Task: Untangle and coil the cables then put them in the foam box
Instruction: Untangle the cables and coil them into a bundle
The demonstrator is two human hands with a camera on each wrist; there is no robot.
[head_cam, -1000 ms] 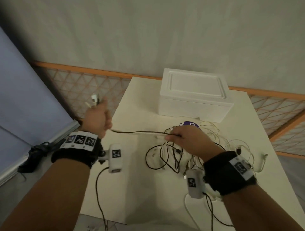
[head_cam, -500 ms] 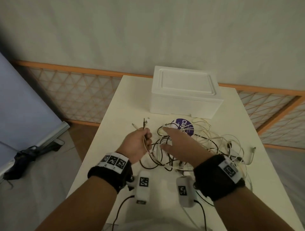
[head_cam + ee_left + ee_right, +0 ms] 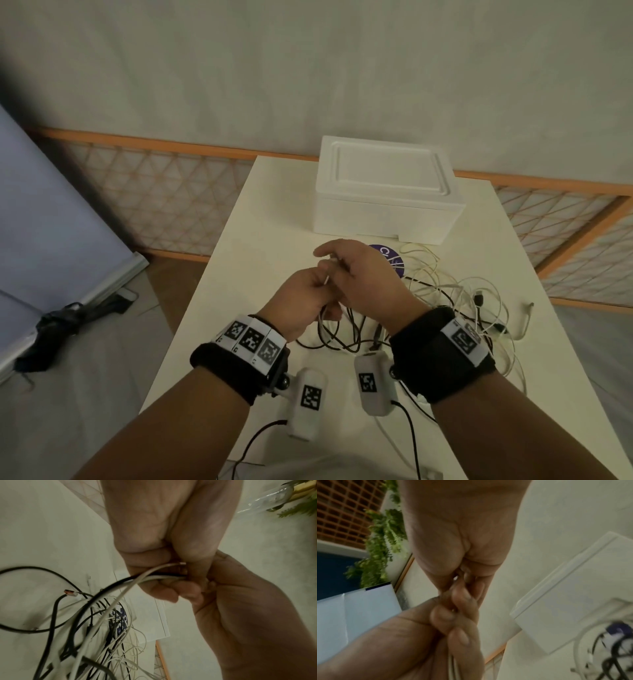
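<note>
Overhead, white table (image 3: 260,219) beside lattice railing (image 3: 164,192)

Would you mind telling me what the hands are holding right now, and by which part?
The left hand grips a few black and white cable strands near their ends; the right hand pinches those ends above it.

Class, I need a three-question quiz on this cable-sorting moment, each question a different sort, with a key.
1. True or false: the foam box has its lid on.
2. Which hand holds cable strands? A) left hand only B) right hand only C) both
3. Fill in: the tangled cables lie on the table between the person and the ____.

Key: 1 true. 2 C: in the left wrist view the left grip closes on black and white strands, and the right pinches a white one. 3 foam box.
</note>
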